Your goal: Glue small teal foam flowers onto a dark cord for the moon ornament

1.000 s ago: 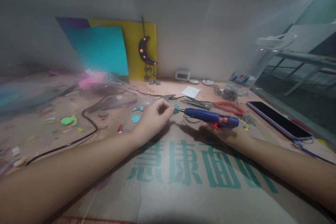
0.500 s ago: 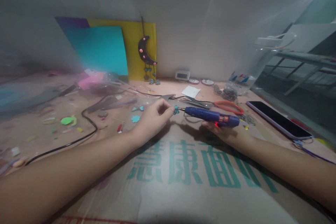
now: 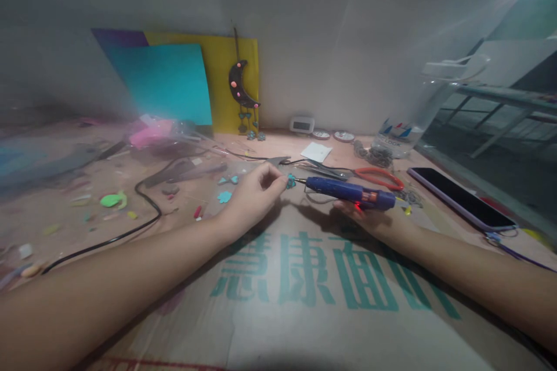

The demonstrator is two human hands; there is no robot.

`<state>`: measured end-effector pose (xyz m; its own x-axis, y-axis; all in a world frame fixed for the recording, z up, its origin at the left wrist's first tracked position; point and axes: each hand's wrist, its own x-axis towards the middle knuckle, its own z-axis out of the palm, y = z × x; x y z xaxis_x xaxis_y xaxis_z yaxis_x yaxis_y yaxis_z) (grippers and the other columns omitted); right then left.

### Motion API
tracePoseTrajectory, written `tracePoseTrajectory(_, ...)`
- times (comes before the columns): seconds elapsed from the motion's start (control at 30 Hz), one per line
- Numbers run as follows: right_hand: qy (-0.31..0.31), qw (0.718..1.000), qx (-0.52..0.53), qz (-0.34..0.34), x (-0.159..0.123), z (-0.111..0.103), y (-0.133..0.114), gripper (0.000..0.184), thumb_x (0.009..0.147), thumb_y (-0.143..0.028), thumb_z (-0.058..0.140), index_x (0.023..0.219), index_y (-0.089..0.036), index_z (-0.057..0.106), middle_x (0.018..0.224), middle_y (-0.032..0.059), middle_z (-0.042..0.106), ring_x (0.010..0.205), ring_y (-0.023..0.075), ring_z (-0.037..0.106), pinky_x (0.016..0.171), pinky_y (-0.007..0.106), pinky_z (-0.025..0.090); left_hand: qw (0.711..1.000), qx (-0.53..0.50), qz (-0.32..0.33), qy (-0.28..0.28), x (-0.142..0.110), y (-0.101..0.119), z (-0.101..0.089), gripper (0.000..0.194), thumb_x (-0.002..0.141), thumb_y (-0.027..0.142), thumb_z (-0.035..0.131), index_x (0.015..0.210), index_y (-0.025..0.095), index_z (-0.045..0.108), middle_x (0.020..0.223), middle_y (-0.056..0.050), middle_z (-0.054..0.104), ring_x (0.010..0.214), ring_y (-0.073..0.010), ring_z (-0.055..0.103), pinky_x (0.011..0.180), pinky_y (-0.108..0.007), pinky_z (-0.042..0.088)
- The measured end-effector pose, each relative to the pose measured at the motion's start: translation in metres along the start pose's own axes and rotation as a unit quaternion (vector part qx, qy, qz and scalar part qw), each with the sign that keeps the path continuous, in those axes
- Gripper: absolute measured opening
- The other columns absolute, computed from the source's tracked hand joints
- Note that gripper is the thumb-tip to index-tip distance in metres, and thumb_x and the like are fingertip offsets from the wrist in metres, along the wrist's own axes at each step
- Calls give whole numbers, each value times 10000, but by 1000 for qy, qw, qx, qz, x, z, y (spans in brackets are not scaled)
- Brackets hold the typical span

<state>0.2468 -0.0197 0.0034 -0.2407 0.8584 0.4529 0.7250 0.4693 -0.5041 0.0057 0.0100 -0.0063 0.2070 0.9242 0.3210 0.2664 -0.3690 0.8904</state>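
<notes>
Between thumb and fingertips, my left hand (image 3: 257,192) pinches a small teal flower-shaped piece (image 3: 290,181). A blue hot glue gun (image 3: 343,189) lies sideways in my right hand (image 3: 369,217), its metal nozzle at the teal piece; I cannot tell whether they touch. A red light glows on the gun, and its handle is mostly hidden by my fingers. Left of my left hand lie another teal flower-shaped piece (image 3: 224,197) and a teal bow-like piece (image 3: 228,180).
Behind my hands lie orange-handled scissors (image 3: 378,178) and a white paper (image 3: 317,152). A phone (image 3: 461,198) and a clear jug (image 3: 402,116) stand at right. A black cable (image 3: 143,220) and scraps are left; a moon ornament (image 3: 238,84) is at the back.
Almost nothing differs. The teal piece in my left hand has turned or shifted very slightly at the nozzle; both hands keep their places.
</notes>
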Motion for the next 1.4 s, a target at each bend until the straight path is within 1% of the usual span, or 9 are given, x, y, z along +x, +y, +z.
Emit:
tracePoseTrajectory(0.13,30,1000,-1,-1,1,1,-3,296,765,-512,608,642,-263,506,589,14,606,530,211,592,498,346,531,1000,1,-3,1,0,-1,0,165,866,297,545,747,184,532,738,17,564,723,-143,534,683,-263,394)
tracePoseTrajectory(0.23,47,999,-20,-6,2,0,-7,280,737,-502,627,630,-269,515,580,13,611,526,216,592,493,352,538,1000,7,0,1,0,-2,-1,171,871,304,541,749,184,531,735,19,555,720,-141,528,679,-263,390)
tracePoseTrajectory(0.43,32,999,-32,-4,1,-2,-7,276,746,-493,638,623,-266,542,595,27,610,548,224,598,509,359,540,1000,12,1,-4,0,-1,0,172,867,306,543,749,182,530,730,21,554,713,-140,525,675,-267,387)
tracePoseTrajectory(0.63,0,1000,6,12,-1,1,-1,283,793,-493,612,656,-255,548,610,24,595,563,218,589,521,365,526,1000,15,2,-9,0,-1,0,176,866,319,546,755,182,535,733,22,557,720,-143,528,684,-270,391)
tracePoseTrajectory(0.77,1,1000,16,4,0,0,-3,292,788,-501,619,648,-259,535,617,20,611,567,210,591,541,361,535,1000,10,-2,-5,0,-2,0,177,866,320,543,754,183,532,730,23,557,712,-141,525,678,-271,390)
tracePoseTrajectory(0.93,-6,1000,31,0,-1,0,-1,258,781,-464,632,640,-269,540,571,8,598,527,204,588,486,329,511,1000,6,4,-8,-1,-3,0,168,861,310,549,755,180,532,737,20,555,722,-142,526,686,-271,392)
tracePoseTrajectory(1.1,-18,999,26,25,-1,1,1,250,777,-474,624,646,-266,576,589,18,603,575,224,608,509,340,513,1000,9,5,-13,1,-3,1,179,862,323,556,761,177,535,751,18,561,747,-145,536,707,-269,394)
tracePoseTrajectory(1.2,-9,999,5,30,-2,1,2,277,776,-505,626,657,-261,571,613,27,605,604,230,610,529,342,508,1000,11,6,-12,1,-3,0,179,862,323,557,759,178,536,749,19,563,746,-144,538,708,-266,393)
tracePoseTrajectory(1.4,9,1000,9,12,-1,2,7,307,758,-502,653,632,-260,513,581,13,571,553,200,559,511,330,484,1000,-1,-1,-11,1,-3,0,176,858,322,553,756,179,543,741,17,564,728,-144,532,692,-267,393)
